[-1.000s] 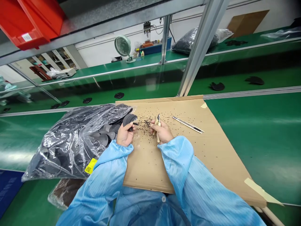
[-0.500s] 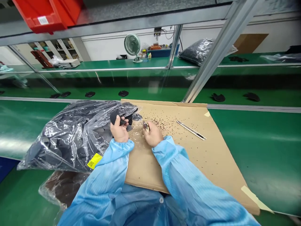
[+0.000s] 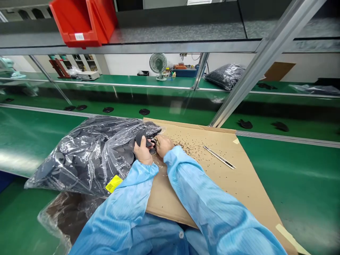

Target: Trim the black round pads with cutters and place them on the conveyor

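Right hand [image 3: 164, 144] neared left hand [image 3: 143, 153] by cardboard's [image 3: 240, 184] left edge.
Right fingers grasped tool [image 3: 156, 141], left black discs [image 3: 140, 136]; cardboard stretched rightward.

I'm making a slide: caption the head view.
Left hand holds black discs, right hand a tool, near a clear bag.

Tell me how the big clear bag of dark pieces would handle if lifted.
The clear bag would probably sag and shift, its wrinkled plastic holding loose dark pieces. It looks packed full, so likely heavy. The end by the left hand seems open, so pieces might spill.
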A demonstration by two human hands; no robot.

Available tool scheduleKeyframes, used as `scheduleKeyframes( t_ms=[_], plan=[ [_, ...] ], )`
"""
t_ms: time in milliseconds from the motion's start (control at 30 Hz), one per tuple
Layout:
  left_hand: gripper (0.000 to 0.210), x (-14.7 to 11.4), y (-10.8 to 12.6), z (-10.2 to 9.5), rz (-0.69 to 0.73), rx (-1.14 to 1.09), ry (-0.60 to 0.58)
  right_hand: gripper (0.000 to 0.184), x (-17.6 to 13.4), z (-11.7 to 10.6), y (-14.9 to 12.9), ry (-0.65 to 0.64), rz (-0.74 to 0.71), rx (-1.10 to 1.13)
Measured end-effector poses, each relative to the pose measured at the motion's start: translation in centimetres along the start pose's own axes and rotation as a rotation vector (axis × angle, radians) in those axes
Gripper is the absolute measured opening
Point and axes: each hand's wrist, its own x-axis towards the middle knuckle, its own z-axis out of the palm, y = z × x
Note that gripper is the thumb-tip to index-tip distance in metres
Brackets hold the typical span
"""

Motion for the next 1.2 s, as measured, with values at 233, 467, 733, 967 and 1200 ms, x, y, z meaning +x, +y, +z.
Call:
scheduleKeyframes(
  t_ms=[233, 467, 733, 967, 1200],
  plan=[
    [0.034, -1.5, -0.3, 0.4, -0.198, 0.014, -0.19, 0.018, -4.0, -5.4, 3.5, 0.245, 0.484, 0.527],
    [0.037, -3.2, -0.9, 0.6, -0.532, 0.194, -0.515, 0.014, -8.1, -5.7, 3.7, 0.526, 0.298, 0.513],
    [0.043, -3.1, -1.0, 0.3, -0.546, 0.256, -0.537, 0.024, -8.7, -5.5, 4.1, 0.457, 0.188, 0.457],
    [0.046, -3.3, -1.4, 0.7, -0.238, 0.151, -0.439, 0.025, -8.8, -5.4, 3.2, 0.389, 0.366, 0.717],
    [0.043, -3.7, -1.8, 0.4, -0.112, 0.215, -0.559, 0.03, -8.7, -4.7, 3.4, 0.345, 0.428, 0.775]
  ],
)
